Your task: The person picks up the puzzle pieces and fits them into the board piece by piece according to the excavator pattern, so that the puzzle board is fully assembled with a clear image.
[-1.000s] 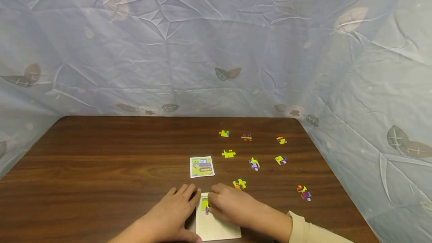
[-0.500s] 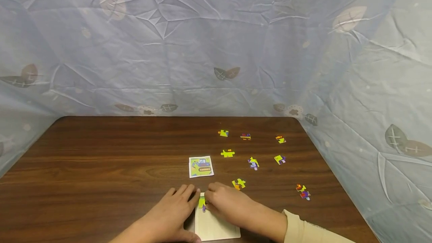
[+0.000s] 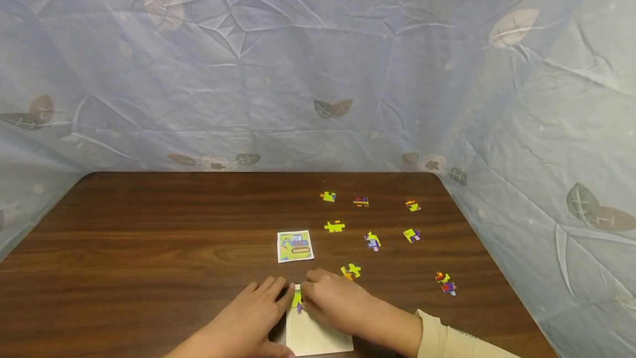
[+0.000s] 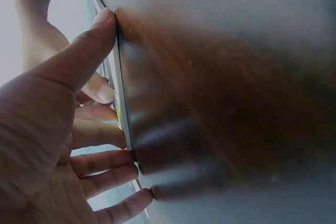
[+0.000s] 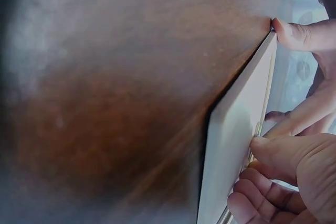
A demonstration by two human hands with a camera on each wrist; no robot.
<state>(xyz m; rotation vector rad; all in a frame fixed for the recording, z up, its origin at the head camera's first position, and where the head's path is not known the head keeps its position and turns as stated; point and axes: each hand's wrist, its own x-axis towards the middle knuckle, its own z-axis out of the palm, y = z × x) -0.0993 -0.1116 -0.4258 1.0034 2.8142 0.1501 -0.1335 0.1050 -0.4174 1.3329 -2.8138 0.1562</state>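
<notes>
Right hand (image 3: 332,301) pinching puzzle piece (image 3: 297,300) into white tray (image 3: 318,337), left hand (image 3: 258,308) flat, steadying tray edge

dark wooden table (image 3: 149,236), leaf-print blue sheet (image 3: 278,70)

A dark wooden table (image 3: 149,247) carries a white puzzle tray (image 3: 318,336), a picture card (image 3: 295,246) and scattered puzzle pieces (image 3: 372,241).

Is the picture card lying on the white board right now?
No, the card lies on the bare table, apart from the board.
</notes>
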